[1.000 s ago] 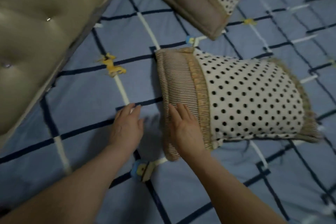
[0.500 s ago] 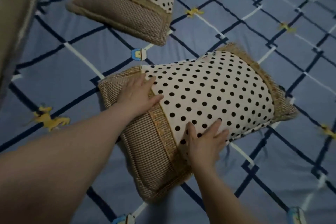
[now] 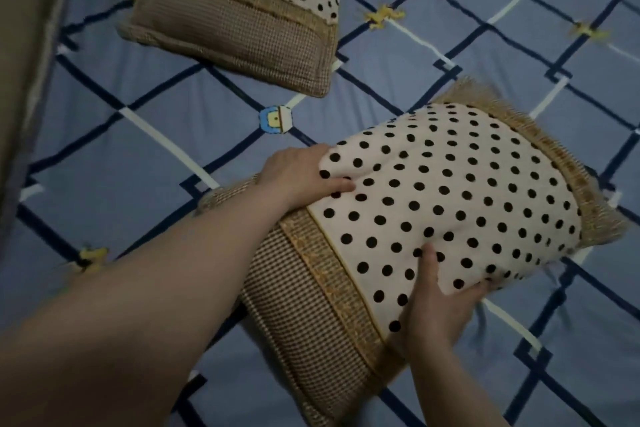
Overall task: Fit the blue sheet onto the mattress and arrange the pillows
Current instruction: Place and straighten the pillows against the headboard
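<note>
From the head camera I look down on a bed covered by the blue sheet point(image 3: 114, 149), its surface crossed by dark navy and white lines with small yellow and blue cartoon prints where the lines meet. The near pillow point(image 3: 440, 204), cream with black polka dots, a brown checked band at its end and a tan fringe along the far edge, lies slanted across the sheet at centre right. My left hand point(image 3: 304, 177) rests on its upper near corner, fingers curled over the dotted fabric and pressing a dent into it, the bare forearm running in from the lower left and covering part of the checked band. My right hand point(image 3: 440, 302) grips the pillow's lower edge, thumb laid up on the dotted face and the fingers wrapped under the side, so the hand is closed around the fabric rather than flat. That lower edge seems raised a little off the sheet, though I cannot tell how far. The second pillow point(image 3: 249, 7), same dots and checked band, lies flat near the top of the frame, well apart from the first, with a blue cartoon print between them. A padded beige headboard point(image 3: 24, 62) runs along the left edge, beside the sheet.
</note>
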